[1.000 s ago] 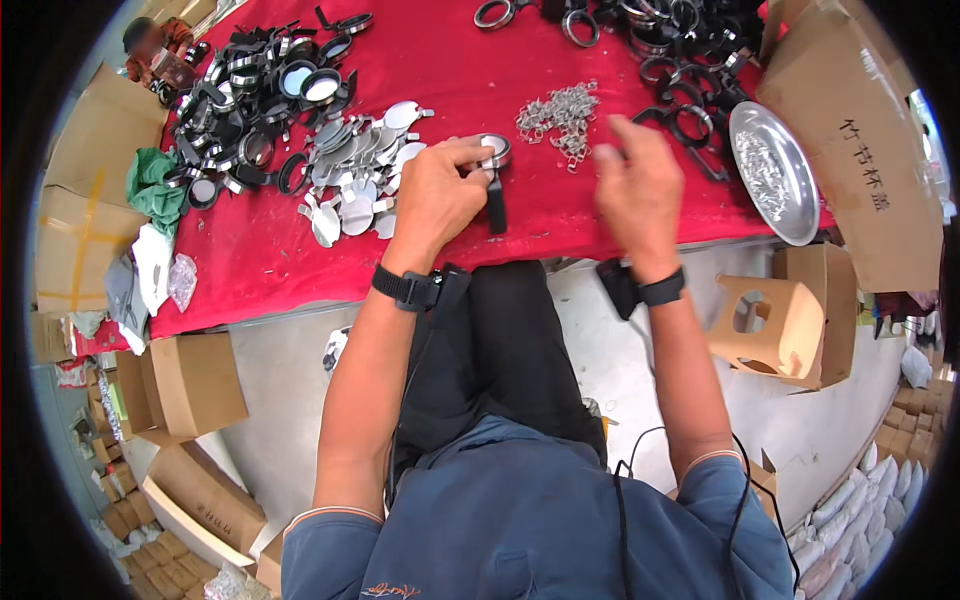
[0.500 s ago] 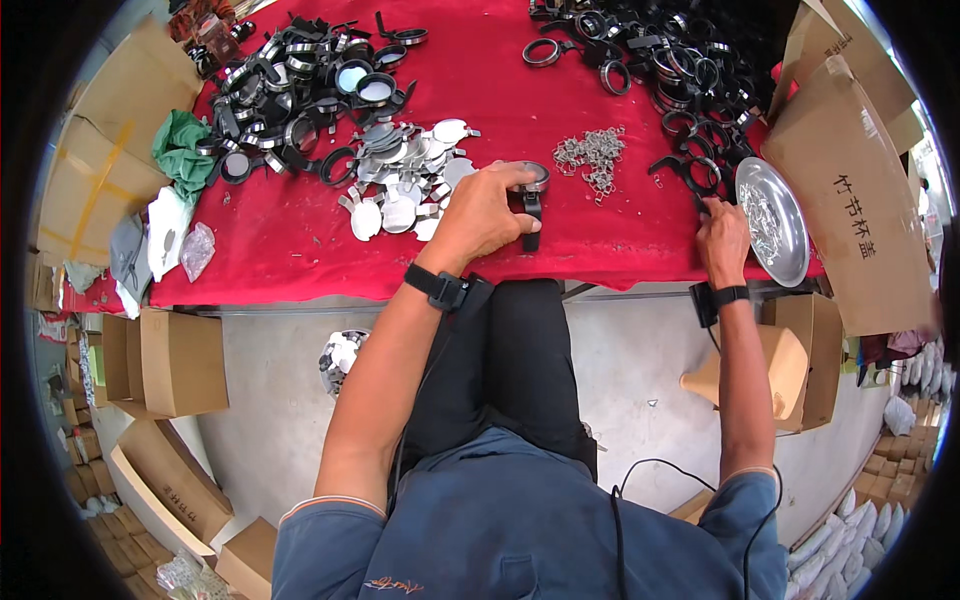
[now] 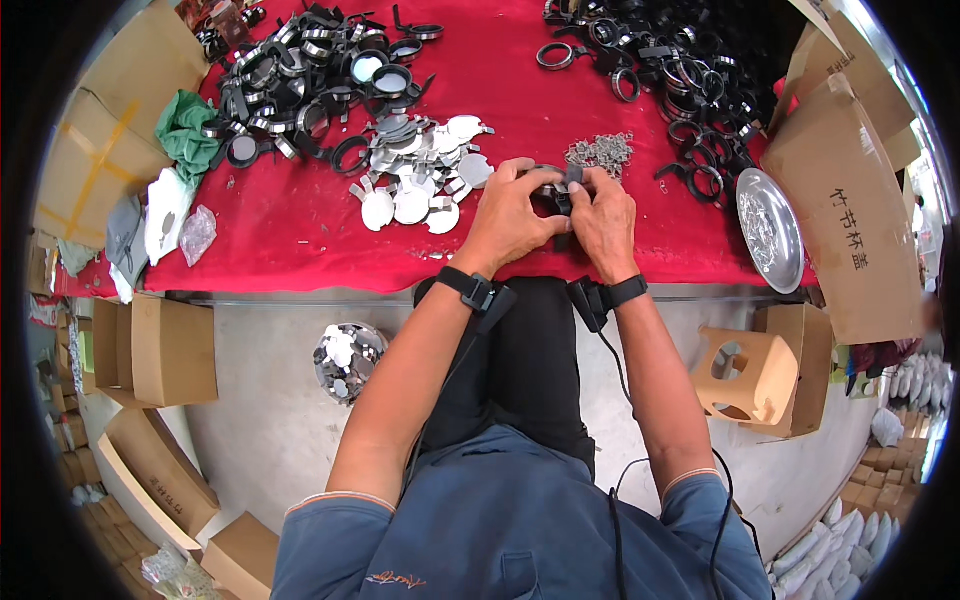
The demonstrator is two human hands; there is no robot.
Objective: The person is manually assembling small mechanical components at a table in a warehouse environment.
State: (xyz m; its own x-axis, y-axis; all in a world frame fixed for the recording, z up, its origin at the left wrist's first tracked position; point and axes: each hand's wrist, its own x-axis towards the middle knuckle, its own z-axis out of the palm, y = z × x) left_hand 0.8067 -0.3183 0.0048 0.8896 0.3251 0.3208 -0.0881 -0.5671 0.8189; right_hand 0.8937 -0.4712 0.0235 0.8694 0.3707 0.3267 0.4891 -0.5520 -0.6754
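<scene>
Cloth [image 3: 320, 262], bright red, runs right up to the front edge, and both forearms reach over it! Open room lies up the middle between the heaps, with another bare stretch off to the right, short of the oval metal dish [image 3: 782, 274]. And the hands meet just inside that edge: left hand [image 3: 507, 222] curled, thumb and fingers closed about a black ringed fitting [image 3: 563, 203]; right hand [image 3: 606, 225] closed in from the other side, fingertips bunched at its top, their exact grip hidden. Close by on the left, silver discs [image 3: 410, 207] crowd in; just beyond the right hand, small metal clips [image 3: 600, 153]. Black rings heap up far left [image 3: 300, 75] and far right [image 3: 690, 150], and a tall cardboard box [image 3: 880, 290] walls off the right side.
</scene>
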